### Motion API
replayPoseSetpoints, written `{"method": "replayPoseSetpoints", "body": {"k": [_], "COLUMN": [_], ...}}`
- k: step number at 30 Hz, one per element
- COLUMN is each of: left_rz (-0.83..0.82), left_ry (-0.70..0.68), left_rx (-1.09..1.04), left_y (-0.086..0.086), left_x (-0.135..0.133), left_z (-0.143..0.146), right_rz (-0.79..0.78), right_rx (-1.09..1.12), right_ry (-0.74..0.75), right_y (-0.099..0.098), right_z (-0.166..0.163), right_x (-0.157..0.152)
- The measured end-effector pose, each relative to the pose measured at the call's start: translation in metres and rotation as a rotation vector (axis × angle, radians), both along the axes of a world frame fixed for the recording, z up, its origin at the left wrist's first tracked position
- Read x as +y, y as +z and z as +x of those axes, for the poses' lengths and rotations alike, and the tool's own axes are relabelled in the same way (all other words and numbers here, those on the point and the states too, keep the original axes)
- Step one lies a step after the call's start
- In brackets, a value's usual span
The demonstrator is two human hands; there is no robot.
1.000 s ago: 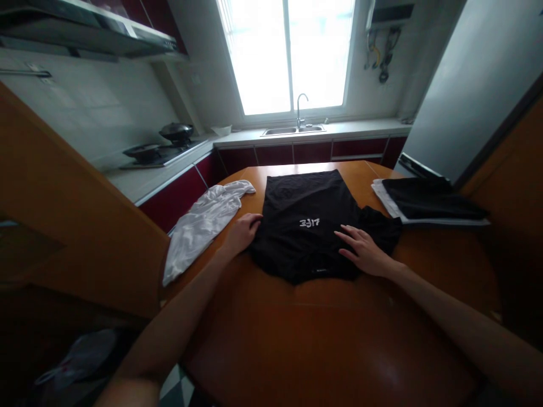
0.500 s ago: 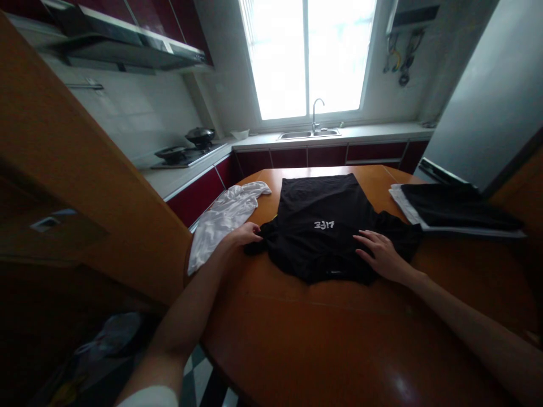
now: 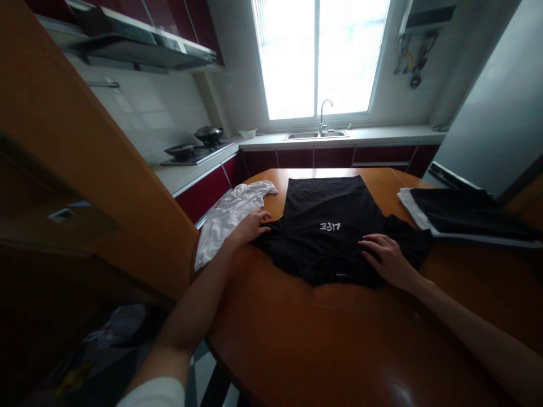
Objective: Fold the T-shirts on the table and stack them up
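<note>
A black T-shirt (image 3: 328,203) lies spread on the wooden table (image 3: 322,339), its collar toward me and white lettering upside down on its chest. At the shirt's left sleeve is my left hand (image 3: 251,226), its thumb and fingers parted at the sleeve's edge. My right hand (image 3: 390,261) rests on the shirt's right side near the shoulder, fingers spread and holding nothing. Beyond my left wrist, a crumpled shiny white cloth (image 3: 227,217) lies along the table's left edge.
Folded black and white clothes (image 3: 462,209) are stacked at the table's right. A wooden partition (image 3: 106,147) stands close on my left, a fridge (image 3: 479,113) at the right. Behind the table run a counter with a sink (image 3: 316,135) and a stove with pans (image 3: 208,134).
My left hand has parted its fingers at the sleeve, which was bunched and now lies flatter. My right hand stays on the shirt. The whole view has shifted slightly.
</note>
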State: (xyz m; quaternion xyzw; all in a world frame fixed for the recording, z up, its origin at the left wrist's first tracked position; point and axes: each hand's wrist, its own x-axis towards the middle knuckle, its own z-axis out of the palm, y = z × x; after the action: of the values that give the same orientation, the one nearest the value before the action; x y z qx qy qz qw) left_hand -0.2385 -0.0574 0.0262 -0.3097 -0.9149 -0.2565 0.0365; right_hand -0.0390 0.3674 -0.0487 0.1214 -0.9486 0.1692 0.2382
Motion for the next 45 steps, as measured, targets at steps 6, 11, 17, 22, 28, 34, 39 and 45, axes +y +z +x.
{"method": "replayPoseSetpoints", "body": {"k": [6, 11, 17, 22, 28, 34, 39, 45], "left_rz": [-0.173, -0.077, -0.330, -0.343, -0.195, -0.470, -0.492, -0.105], "left_ry": [-0.470, -0.372, -0.271, -0.378, -0.175, -0.200, -0.324, 0.029], "left_rx": [-0.277, 0.012, 0.047, 0.053, 0.187, 0.033, -0.101, -0.120], "left_y": [-0.002, -0.015, -0.044, -0.037, -0.045, -0.047, -0.020, 0.027], "left_x": [0.035, 0.061, 0.081, 0.071, 0.076, 0.077, 0.061, 0.086], "left_z": [0.044, 0.057, 0.064, 0.063, 0.039, 0.049, 0.073, -0.013], "right_rz": [0.023, 0.112, 0.153, 0.071, 0.005, 0.144, 0.140, -0.016], "right_rx": [-0.063, -0.258, -0.463, -0.490, -0.226, -0.467, -0.573, -0.408], "right_ry": [0.219, 0.224, 0.120, 0.108, -0.071, -0.233, -0.224, -0.309], "right_y": [0.015, 0.011, 0.016, 0.020, 0.019, 0.013, 0.030, 0.062], "right_z": [0.011, 0.014, 0.020, 0.034, 0.009, 0.008, 0.039, -0.011], "right_x": [-0.012, -0.019, -0.035, -0.057, -0.034, -0.013, -0.019, 0.014]}}
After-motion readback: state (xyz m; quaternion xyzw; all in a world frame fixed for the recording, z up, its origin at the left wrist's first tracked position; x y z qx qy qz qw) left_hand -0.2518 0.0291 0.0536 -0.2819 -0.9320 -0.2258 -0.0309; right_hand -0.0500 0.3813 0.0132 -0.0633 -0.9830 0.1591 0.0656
